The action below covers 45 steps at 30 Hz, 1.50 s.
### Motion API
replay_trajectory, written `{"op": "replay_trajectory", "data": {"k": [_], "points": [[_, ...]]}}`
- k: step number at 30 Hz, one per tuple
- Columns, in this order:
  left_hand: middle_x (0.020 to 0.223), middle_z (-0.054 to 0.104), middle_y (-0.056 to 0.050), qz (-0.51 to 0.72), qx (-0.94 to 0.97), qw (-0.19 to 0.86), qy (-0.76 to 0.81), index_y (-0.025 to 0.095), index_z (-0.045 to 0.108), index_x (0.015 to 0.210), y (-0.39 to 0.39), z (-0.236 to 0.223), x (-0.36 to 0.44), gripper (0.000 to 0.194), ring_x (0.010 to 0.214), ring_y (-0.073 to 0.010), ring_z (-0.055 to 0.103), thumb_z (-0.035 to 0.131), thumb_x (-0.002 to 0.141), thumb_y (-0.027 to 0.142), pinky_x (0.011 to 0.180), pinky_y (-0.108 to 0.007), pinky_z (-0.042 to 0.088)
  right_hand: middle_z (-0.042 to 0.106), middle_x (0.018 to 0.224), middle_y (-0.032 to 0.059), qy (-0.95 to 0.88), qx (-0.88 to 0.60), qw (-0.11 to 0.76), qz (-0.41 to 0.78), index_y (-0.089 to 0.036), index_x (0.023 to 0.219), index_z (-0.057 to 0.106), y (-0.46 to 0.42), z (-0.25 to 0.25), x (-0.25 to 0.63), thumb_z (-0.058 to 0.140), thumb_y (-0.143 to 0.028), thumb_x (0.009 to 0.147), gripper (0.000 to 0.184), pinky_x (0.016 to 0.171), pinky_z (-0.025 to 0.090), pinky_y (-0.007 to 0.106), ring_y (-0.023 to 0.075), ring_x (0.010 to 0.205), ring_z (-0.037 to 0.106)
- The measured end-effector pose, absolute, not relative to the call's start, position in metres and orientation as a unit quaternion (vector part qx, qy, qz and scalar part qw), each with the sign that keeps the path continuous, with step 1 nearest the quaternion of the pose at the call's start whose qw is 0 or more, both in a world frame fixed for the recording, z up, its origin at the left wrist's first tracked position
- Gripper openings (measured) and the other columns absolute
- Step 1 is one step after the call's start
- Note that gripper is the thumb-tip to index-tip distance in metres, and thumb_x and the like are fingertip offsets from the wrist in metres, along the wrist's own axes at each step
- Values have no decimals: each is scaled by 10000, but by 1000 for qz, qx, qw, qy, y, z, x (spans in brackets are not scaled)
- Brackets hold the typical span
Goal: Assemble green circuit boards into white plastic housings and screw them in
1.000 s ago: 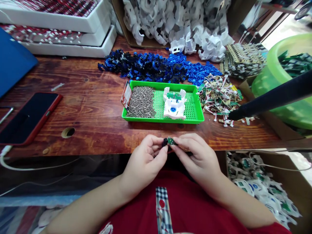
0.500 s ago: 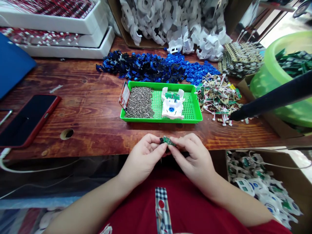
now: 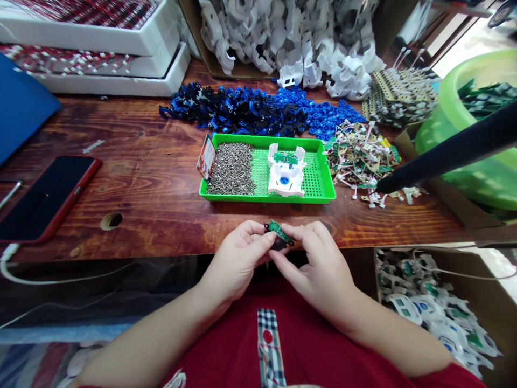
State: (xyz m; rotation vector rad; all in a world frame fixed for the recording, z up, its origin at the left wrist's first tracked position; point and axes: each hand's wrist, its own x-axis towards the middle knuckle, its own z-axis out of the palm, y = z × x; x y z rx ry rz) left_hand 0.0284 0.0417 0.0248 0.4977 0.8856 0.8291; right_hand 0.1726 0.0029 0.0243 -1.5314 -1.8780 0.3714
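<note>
Just in front of the table's edge, a small green circuit board (image 3: 279, 230) is held with a black plastic part (image 3: 289, 243) showing beneath it. My left hand (image 3: 238, 256) pinches the board's left end between thumb and fingers. My right hand (image 3: 319, 258) has its index finger on the board's right side and its thumb lower down, by the black part. Beyond the hands, a green tray (image 3: 266, 199) holds a heap of small metal screws (image 3: 231, 170) and a white plastic housing (image 3: 286, 180) fitted with a green board and a blue piece.
Behind the tray lie black and blue parts (image 3: 242, 110). Wired boards (image 3: 361, 156) are piled on its right, near a dark rod (image 3: 444, 151) and a green basin (image 3: 440, 129). A phone (image 3: 44, 199) lies left. A box of assembled housings (image 3: 436, 312) stands below right.
The board has tilted and shows more of its face, with the black part beneath now visible. My right thumb has moved down off the board's edge.
</note>
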Motion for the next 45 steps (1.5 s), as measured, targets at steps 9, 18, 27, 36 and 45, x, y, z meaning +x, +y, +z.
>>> {"op": "replay_trajectory", "data": {"k": [9,18,27,36,45], "points": [[719,683,16,377,247,801,394,147,536,807,44,28,29,160,668,-97,660,684,746,152,672,-206,528,574,898,65,-756,-551,339,96,-175,1132,530,9,23,180,605,-259,780,369,801,519,328,149,830,557],[929,733,-97,240,394,803,378,157,545,919,48,41,-2,151,814,-173,683,607,824,257,803,-314,494,591,877,62,-726,-531,411,-150,-184,1101,569,52,54,223,688,-256,705,419,750,503,305,161,795,549],[1078,684,-84,262,427,772,392,188,515,1035,54,42,0,252,984,-172,618,611,820,278,894,-316,432,558,940,127,-779,-563,219,-168,-105,1095,578,135,59,215,500,-307,824,347,666,492,324,216,828,563],[1188,610,-125,263,326,807,416,236,346,1300,90,60,17,546,822,-176,667,588,811,259,739,-310,486,581,952,79,-783,-567,251,40,-159,1043,601,127,58,219,601,-379,751,367,759,502,318,176,838,583],[872,691,-127,248,257,853,380,151,540,937,114,49,47,153,739,-177,685,439,880,251,676,-267,512,610,957,45,-788,-549,229,162,-190,1003,639,118,59,223,619,-357,741,312,834,479,315,168,920,575]]}}
